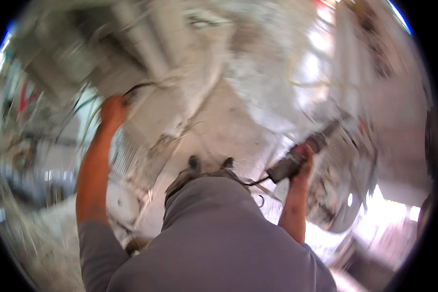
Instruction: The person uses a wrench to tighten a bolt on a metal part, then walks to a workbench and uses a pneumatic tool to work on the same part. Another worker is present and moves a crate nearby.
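My right hand (304, 158) is wrapped round a dark, long-bodied corded power tool (287, 166), out to the right of my body. Its kind is blurred; the narrower end points up and to the right. From its lower end a black cord (256, 183) runs back toward my waist. Out to the left, my left arm is stretched forward, and my left hand (114, 111) is closed at a dark cable (140, 86). Motion smears the fingers, but the cable comes out of the hand on its far side.
Grey bulky blocks or boxes (82, 53) stand at the far left. A pale, dusty floor (224, 114) with sheets or boards lies ahead of my shoes (194, 162). Right of the tool sits a round container (328, 199) with debris. Loose cables and clutter line the left side.
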`<action>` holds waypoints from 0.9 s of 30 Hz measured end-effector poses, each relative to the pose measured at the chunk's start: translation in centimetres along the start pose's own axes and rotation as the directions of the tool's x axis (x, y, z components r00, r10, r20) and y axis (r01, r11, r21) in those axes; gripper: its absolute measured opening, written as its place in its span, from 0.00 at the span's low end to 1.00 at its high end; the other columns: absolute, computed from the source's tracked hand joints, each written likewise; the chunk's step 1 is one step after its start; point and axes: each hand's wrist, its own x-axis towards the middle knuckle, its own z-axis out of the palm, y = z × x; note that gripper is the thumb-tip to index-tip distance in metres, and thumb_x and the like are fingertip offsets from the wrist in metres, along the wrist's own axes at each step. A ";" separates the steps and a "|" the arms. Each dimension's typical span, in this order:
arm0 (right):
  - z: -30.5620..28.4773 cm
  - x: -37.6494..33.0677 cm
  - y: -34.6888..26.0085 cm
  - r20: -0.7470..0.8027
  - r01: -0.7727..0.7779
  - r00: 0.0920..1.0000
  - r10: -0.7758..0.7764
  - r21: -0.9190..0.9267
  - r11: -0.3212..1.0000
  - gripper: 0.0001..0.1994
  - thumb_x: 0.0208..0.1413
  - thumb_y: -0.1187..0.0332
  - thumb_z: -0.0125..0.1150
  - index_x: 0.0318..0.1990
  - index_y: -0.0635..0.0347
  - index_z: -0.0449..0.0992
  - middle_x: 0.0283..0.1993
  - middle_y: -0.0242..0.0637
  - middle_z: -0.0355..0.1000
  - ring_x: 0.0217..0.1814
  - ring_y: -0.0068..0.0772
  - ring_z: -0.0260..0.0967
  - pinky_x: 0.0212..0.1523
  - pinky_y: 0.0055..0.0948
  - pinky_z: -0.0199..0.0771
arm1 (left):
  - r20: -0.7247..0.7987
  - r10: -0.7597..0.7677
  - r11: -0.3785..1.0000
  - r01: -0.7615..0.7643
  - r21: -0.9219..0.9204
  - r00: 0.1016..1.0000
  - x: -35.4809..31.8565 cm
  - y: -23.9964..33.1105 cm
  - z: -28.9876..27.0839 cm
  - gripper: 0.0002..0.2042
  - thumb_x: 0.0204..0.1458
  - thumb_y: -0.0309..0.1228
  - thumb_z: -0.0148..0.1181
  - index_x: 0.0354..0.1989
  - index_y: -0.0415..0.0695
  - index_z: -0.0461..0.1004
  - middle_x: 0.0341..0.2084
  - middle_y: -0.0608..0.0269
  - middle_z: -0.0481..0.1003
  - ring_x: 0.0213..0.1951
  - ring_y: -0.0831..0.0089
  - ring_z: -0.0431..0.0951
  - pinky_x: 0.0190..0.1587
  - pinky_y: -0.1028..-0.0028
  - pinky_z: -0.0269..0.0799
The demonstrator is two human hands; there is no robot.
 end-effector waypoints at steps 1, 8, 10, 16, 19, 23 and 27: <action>-1.1 -0.2 0.0 -0.060 0.105 0.992 -0.108 -0.052 0.993 0.14 0.54 0.54 0.63 0.40 0.52 0.76 0.33 0.31 0.74 0.34 0.33 0.73 0.39 0.35 0.77 | 0.133 -0.028 0.999 0.034 -0.042 0.991 0.6 1.9 -1.4 0.14 0.47 0.37 0.65 0.35 0.39 0.77 0.34 0.46 0.77 0.40 0.48 0.77 0.44 0.54 0.72; -0.7 -9.4 -0.5 -0.164 0.257 0.958 -0.235 0.133 0.957 0.15 0.59 0.58 0.57 0.43 0.63 0.74 0.37 0.40 0.73 0.40 0.36 0.72 0.44 0.34 0.75 | -0.153 0.201 0.910 -0.242 -0.336 0.968 -6.1 8.9 -3.2 0.27 0.52 0.38 0.66 0.58 0.40 0.69 0.56 0.45 0.67 0.59 0.48 0.66 0.62 0.54 0.61; -4.4 -11.1 0.7 -0.182 0.323 0.940 -0.288 0.210 0.923 0.15 0.59 0.59 0.58 0.42 0.62 0.73 0.36 0.40 0.73 0.39 0.37 0.72 0.42 0.34 0.75 | -0.014 0.477 0.718 -0.399 -0.571 0.879 -9.1 17.4 -4.9 0.24 0.47 0.27 0.68 0.55 0.39 0.71 0.49 0.51 0.74 0.55 0.53 0.72 0.60 0.57 0.65; -9.3 -15.0 -1.1 -0.349 0.328 0.915 -0.201 0.356 0.875 0.13 0.59 0.60 0.58 0.43 0.61 0.71 0.35 0.39 0.71 0.37 0.37 0.72 0.40 0.37 0.76 | -0.175 0.864 0.114 -0.523 -0.845 0.471 -17.1 39.7 -7.3 0.29 0.42 0.27 0.70 0.57 0.42 0.69 0.48 0.50 0.75 0.47 0.52 0.77 0.51 0.61 0.72; -13.0 -17.9 -2.1 -0.394 0.372 0.891 -0.226 0.346 0.862 0.13 0.57 0.60 0.59 0.43 0.60 0.71 0.35 0.39 0.71 0.36 0.36 0.72 0.39 0.36 0.76 | -0.265 0.929 -0.044 -0.633 -0.773 0.258 -20.7 47.1 -7.6 0.28 0.44 0.27 0.69 0.56 0.38 0.68 0.43 0.51 0.78 0.42 0.53 0.79 0.45 0.61 0.74; -21.9 -20.7 -3.4 -0.338 0.389 0.900 -0.275 0.342 0.855 0.13 0.59 0.58 0.59 0.45 0.57 0.72 0.37 0.37 0.72 0.40 0.35 0.72 0.42 0.36 0.76 | -0.261 0.965 -0.175 -0.670 -0.722 0.030 -24.9 53.0 -8.4 0.30 0.41 0.24 0.68 0.56 0.35 0.67 0.40 0.49 0.78 0.39 0.53 0.79 0.42 0.61 0.75; -27.5 -22.7 -6.2 -0.435 0.452 0.866 -0.248 0.465 0.762 0.14 0.57 0.60 0.61 0.44 0.59 0.72 0.37 0.37 0.72 0.37 0.33 0.72 0.40 0.34 0.76 | -0.328 0.941 -0.304 -0.625 -0.719 -0.080 -28.2 59.2 -9.1 0.36 0.36 0.19 0.66 0.60 0.34 0.64 0.40 0.48 0.77 0.39 0.52 0.79 0.42 0.60 0.75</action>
